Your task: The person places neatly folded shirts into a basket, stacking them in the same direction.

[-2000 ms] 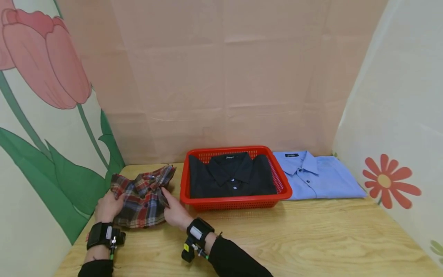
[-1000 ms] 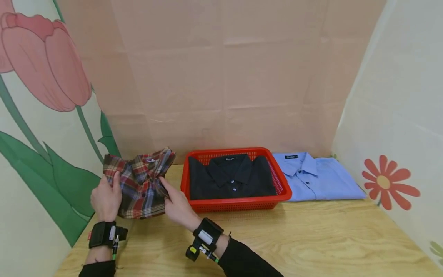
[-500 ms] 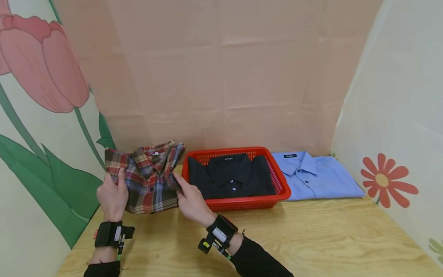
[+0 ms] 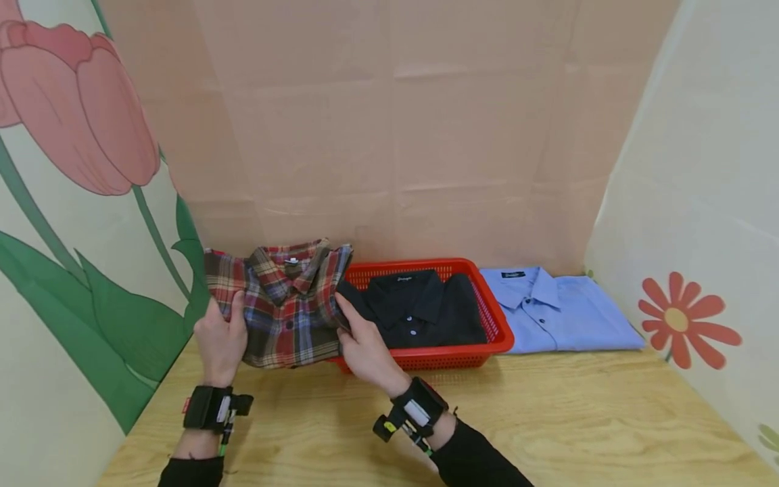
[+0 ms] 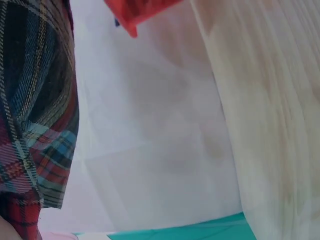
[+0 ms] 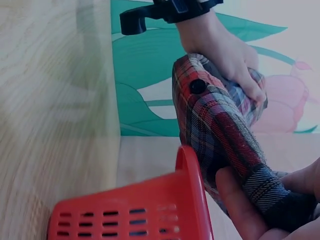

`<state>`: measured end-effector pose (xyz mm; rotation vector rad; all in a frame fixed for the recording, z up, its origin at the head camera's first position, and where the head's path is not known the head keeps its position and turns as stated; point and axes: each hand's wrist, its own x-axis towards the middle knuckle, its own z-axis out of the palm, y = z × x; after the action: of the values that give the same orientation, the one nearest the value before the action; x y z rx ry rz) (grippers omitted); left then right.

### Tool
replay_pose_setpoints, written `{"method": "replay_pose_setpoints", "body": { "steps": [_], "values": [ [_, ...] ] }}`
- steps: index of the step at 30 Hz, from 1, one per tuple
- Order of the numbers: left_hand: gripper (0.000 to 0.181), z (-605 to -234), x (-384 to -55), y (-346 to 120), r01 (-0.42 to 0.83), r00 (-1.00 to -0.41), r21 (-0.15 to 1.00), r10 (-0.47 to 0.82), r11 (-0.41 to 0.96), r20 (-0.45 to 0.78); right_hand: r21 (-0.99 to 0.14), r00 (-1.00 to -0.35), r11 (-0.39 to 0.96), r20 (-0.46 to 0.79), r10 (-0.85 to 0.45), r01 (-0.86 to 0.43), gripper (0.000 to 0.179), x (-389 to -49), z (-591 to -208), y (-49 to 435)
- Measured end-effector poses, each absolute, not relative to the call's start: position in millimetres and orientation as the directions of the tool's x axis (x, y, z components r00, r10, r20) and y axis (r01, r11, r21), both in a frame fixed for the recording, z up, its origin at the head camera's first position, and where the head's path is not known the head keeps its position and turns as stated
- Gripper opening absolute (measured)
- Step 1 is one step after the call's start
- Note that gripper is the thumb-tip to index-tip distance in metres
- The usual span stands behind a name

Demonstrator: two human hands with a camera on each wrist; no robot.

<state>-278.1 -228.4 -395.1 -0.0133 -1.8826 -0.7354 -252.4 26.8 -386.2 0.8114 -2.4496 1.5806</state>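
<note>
One plaid shirt (image 4: 289, 331) hung above the table (image 4: 560, 406), between left hand (image 4: 222, 341) and right hand (image 4: 372, 355), each gripping a side edge; its long axis ran hand to hand; right hand was nearer the basket (image 4: 450, 352), just rightward.

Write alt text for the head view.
A person's left hand and right hand hold up a folded plaid shirt, partly hiding the left end of a red basket with a black shirt inside. A folded blue shirt lies on the wooden table right of the basket.
</note>
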Motion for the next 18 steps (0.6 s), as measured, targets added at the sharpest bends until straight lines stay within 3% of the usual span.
{"method": "replay_pose_setpoints", "body": {
  "steps": [3,18],
  "values": [
    [0.038,-396,-279,-221,0.364,-0.42,0.472,-0.311,0.803,0.852,-0.815,-0.853,0.313,0.367,-0.372,-0.487,0.063,-254,-387,36],
    [0.03,-397,-279,-186,0.451,-0.461,0.449,-0.23,0.771,0.857,-0.816,-0.874,0.344,0.36,-0.325,-0.464,0.065,-258,-387,77]
  ]
}}
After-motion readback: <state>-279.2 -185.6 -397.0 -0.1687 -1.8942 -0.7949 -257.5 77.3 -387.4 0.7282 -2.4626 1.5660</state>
